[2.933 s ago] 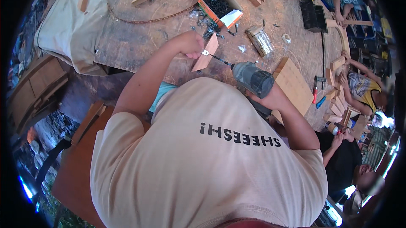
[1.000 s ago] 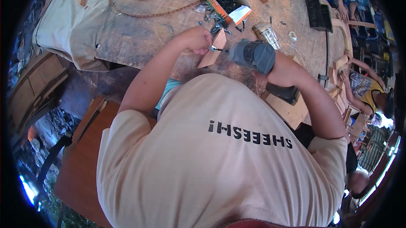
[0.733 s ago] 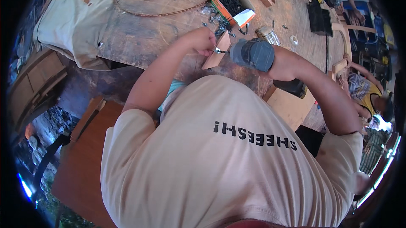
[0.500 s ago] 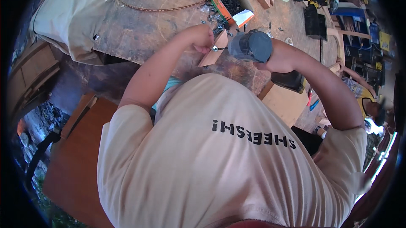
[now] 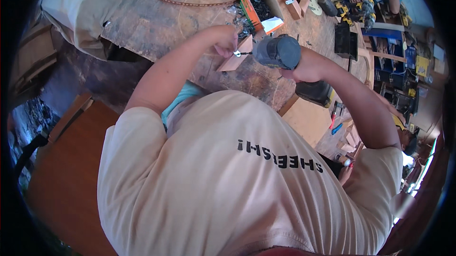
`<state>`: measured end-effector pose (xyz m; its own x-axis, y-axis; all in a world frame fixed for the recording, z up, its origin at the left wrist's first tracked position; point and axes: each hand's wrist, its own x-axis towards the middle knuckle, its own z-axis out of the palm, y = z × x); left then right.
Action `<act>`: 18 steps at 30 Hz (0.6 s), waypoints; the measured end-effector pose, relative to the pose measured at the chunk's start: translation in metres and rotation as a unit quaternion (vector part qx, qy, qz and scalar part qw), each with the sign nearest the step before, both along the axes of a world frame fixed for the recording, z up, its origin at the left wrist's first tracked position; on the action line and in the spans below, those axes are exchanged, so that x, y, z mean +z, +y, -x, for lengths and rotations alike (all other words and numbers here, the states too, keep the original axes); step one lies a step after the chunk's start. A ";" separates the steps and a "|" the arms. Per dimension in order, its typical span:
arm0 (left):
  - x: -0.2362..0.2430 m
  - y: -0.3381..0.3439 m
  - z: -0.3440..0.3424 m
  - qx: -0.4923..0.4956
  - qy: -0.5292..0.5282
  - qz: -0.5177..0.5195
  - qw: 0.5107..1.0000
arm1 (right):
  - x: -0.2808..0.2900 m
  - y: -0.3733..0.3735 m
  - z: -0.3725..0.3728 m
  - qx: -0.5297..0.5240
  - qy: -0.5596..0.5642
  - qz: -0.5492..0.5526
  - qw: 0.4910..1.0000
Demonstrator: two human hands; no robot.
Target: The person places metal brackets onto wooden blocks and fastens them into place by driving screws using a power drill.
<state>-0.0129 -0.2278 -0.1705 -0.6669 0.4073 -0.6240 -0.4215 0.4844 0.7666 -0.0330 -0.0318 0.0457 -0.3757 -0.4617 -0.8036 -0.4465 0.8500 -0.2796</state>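
The left hand (image 5: 225, 40) has its grip pinching a small metal plate (image 5: 237, 53) on a wood block (image 5: 231, 63), which lies on the desk (image 5: 197, 24). The power drill (image 5: 279, 51) is closer to the block than before, the right hand (image 5: 308, 67) wrapped round its handle.

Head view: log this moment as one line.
left hand: at small metal plate on wooden block | right hand: holding drill, bit toward plate | nearby: open box of dark pieces

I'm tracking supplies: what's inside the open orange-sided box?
The box holds a heap of small dark pieces, too small to identify. They cover its bottom, so whatever lies underneath cannot be seen.
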 end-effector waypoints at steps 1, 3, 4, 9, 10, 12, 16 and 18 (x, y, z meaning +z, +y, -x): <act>0.000 0.001 0.000 -0.017 0.001 0.018 1.000 | 0.000 -0.001 0.000 0.003 -0.002 -0.005 1.000; -0.001 -0.001 -0.003 -0.002 -0.002 0.000 1.000 | 0.000 -0.004 0.001 -0.010 -0.002 -0.032 0.999; 0.000 -0.001 -0.004 0.009 -0.003 -0.013 1.000 | -0.001 -0.004 0.002 -0.009 -0.004 -0.036 0.999; 0.005 0.000 -0.006 0.020 0.002 -0.006 1.000 | -0.015 0.012 0.008 0.149 0.076 0.054 0.984; 0.006 0.000 -0.005 0.023 -0.009 -0.006 1.000 | -0.017 0.012 0.008 0.150 0.073 0.052 0.985; 0.007 0.000 -0.008 0.030 -0.011 -0.013 0.999 | -0.020 0.012 0.009 0.140 0.054 0.024 0.988; 0.008 0.000 -0.009 0.032 -0.012 -0.015 0.999 | -0.019 0.010 0.009 0.158 0.050 0.003 0.986; 0.011 0.001 -0.010 0.031 -0.010 -0.011 0.999 | -0.020 0.011 0.010 0.191 0.056 0.016 0.980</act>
